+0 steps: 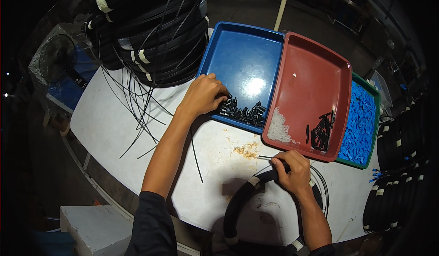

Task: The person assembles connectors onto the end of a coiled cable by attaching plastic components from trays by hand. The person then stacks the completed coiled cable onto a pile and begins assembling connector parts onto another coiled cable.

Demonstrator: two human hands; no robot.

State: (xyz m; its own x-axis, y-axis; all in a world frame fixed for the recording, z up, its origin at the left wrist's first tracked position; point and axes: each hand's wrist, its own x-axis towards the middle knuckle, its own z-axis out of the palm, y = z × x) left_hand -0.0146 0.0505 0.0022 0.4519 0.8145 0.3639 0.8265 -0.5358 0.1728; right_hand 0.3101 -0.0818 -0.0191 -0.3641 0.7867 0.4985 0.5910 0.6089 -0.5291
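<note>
My left hand (204,94) reaches over the near left corner of a blue tray (247,50). Its fingers are curled together beside a pile of small black connector pieces (249,114); what lies between the fingertips is hidden. Lower right, my right hand (292,170) is closed around a black cable (266,157), whose thin free end sticks out to the left past my thumb. That cable belongs to a thick black coil (238,210) bound with pale tape, which hangs over the table's near edge below my right hand.
A red tray (315,73) holds clear plastic bits (278,129) and black sleeves (322,135). Beyond it, a green tray (366,163) is full of blue pieces (359,128). Tall cable coils (155,36) stand at left, loose ends trailing over the white table (105,132). More coils (393,192) sit right.
</note>
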